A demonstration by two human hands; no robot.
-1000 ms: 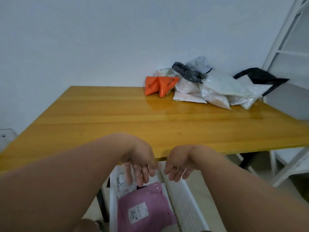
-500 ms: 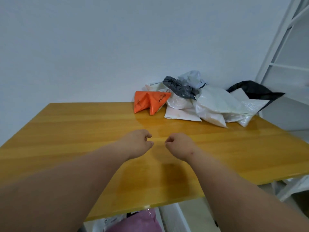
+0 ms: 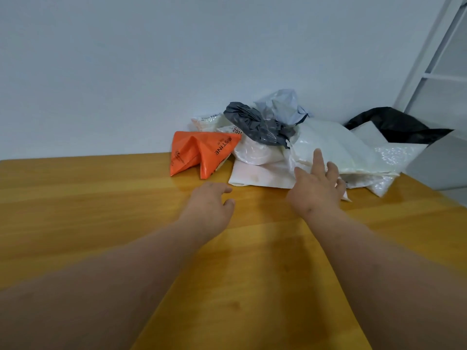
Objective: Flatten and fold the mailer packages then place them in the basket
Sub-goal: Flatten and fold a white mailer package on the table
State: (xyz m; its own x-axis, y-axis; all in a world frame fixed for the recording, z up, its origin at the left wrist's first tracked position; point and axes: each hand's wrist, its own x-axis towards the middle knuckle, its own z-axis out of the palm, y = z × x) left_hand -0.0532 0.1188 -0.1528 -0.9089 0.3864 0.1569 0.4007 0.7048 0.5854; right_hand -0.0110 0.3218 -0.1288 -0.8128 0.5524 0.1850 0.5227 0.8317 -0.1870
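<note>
Head view: both hands empty, right hand spread wide, left hand loosely curled; white mailer looks limp and slippery, best pinched at its edge.

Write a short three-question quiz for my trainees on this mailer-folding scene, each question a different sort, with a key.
1. True or false: the right hand holds a mailer.
2. Which mailer lies nearest the left hand? A) orange mailer B) dark grey mailer C) black bag
3. Fill in: the pile sits on the wooden ___.

Key: 1 false, its fingers are spread, reaching toward the white mailer; 2 A; 3 table.
</note>
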